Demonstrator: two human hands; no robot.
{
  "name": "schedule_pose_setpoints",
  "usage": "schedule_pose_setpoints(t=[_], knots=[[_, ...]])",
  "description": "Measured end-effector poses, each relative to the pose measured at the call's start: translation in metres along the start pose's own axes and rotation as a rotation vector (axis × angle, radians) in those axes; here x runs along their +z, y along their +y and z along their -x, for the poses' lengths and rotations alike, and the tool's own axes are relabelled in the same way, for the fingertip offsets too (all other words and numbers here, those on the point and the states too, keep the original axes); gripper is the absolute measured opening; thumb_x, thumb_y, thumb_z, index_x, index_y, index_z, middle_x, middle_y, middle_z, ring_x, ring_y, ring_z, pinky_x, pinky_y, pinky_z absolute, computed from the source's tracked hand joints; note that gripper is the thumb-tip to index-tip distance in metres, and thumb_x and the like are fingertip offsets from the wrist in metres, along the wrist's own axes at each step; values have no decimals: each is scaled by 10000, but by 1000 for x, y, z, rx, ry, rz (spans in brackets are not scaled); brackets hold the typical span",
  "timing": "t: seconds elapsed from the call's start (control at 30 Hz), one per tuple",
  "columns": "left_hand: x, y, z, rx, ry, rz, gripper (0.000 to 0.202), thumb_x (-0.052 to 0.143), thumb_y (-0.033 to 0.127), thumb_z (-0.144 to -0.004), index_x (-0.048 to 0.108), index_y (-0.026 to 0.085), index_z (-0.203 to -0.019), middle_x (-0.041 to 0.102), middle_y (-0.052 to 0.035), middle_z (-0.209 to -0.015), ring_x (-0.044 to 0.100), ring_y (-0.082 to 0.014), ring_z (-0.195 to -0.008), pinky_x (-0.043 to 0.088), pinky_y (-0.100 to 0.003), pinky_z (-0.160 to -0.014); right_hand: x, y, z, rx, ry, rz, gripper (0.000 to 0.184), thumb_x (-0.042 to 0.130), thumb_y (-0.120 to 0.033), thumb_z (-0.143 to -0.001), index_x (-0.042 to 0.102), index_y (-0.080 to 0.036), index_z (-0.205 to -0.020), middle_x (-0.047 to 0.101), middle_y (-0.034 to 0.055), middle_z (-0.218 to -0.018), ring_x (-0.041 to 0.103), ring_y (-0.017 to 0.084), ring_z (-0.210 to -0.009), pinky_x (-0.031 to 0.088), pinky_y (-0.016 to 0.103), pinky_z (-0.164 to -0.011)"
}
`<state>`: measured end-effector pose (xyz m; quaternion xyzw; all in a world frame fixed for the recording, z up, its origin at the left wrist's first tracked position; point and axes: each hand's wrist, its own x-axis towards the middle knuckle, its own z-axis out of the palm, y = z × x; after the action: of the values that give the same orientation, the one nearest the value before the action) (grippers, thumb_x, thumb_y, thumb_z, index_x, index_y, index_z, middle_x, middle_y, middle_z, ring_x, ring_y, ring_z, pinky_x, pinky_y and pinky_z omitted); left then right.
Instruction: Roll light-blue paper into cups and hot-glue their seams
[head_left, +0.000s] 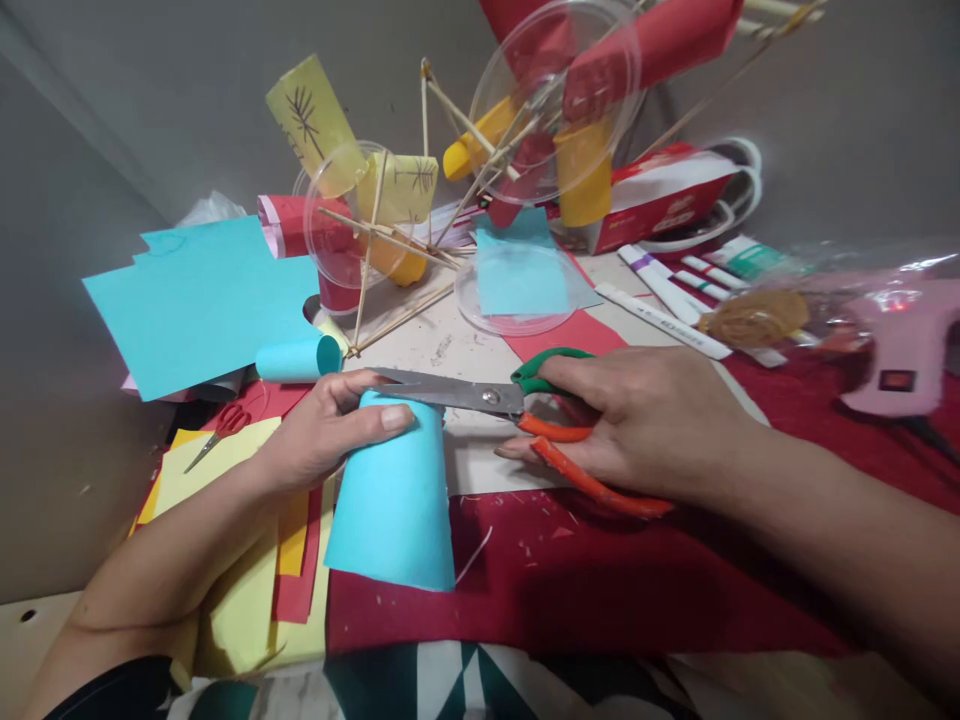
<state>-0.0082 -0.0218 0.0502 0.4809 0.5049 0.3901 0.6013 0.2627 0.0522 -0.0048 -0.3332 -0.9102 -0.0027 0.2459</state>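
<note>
My left hand (349,425) pinches the top end of a light blue paper piece (397,500), thumb on its near face. The paper hangs down over the red cloth, slightly curved. In my right hand (630,420) are large scissors (491,397) with green and orange handles, fingers through the loops. Their blades point left and lie across the paper's top edge, close to my left fingertips. How far the blades are parted is hard to make out. A small blue paper roll (296,358) lies just beyond my left hand.
Wheel-like models of sticks, clear plastic lids (559,100) and coloured paper tubes stand at the back. Blue sheets (210,310) and small red scissors (229,425) lie left. Markers (664,320) and a pink glue gun (900,345) are right. Red cloth (600,580) covers the near side.
</note>
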Motion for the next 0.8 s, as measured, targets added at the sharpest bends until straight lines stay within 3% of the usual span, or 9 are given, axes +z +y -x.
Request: schedule_pose_setpoints(t=[0.23,0.33,0.43,0.53,0.67,0.8], knots=[[-4,1,-5,-36,-61,-40,394,893,474,-714,811,171,-953,784,-51,-884,689,-162,-763,540,-246,-679,-3,-1,-3,46,-15,-41,539,666,-753,-793,673,-213,-788,608,69,-532,602,280,-508,201,321,-527],[-6,-1,-8,-63,-65,21,392,891,451,-720,802,167,-975,800,-69,-940,701,-162,-758,541,-251,-690,-3,0,-6,198,-90,-232,575,690,-800,-725,687,-227,-776,563,34,-501,546,235,-471,269,321,-505],[-7,-2,-11,-100,-68,198,444,871,442,-734,781,160,-1065,808,-106,-997,745,-220,-858,577,-307,-780,0,3,-10,376,-169,-494,580,716,-810,-672,684,-235,-740,593,26,-547,552,218,-508,376,341,-515],[-9,-2,-14,-126,-97,415,449,826,429,-780,756,152,-1126,805,-123,-1054,757,-258,-982,591,-345,-863,4,4,-13,444,-154,-718,561,732,-788,-676,660,-232,-697,592,16,-587,560,200,-569,420,337,-541],[-17,-6,-22,-188,-187,598,459,814,422,-789,730,146,-1146,803,-110,-1090,760,-279,-1052,604,-355,-897,1,-3,-18,495,-119,-865,585,731,-798,-675,636,-220,-661,465,-33,-534,411,123,-493,345,294,-478],[-25,-15,-30,-205,-77,660,328,705,434,-874,711,163,-1058,806,-101,-1032,777,-294,-1006,624,-429,-913,-9,-14,-21,575,-161,-990,602,736,-805,-653,588,-222,-653,401,-56,-504,328,94,-446,259,270,-417]])
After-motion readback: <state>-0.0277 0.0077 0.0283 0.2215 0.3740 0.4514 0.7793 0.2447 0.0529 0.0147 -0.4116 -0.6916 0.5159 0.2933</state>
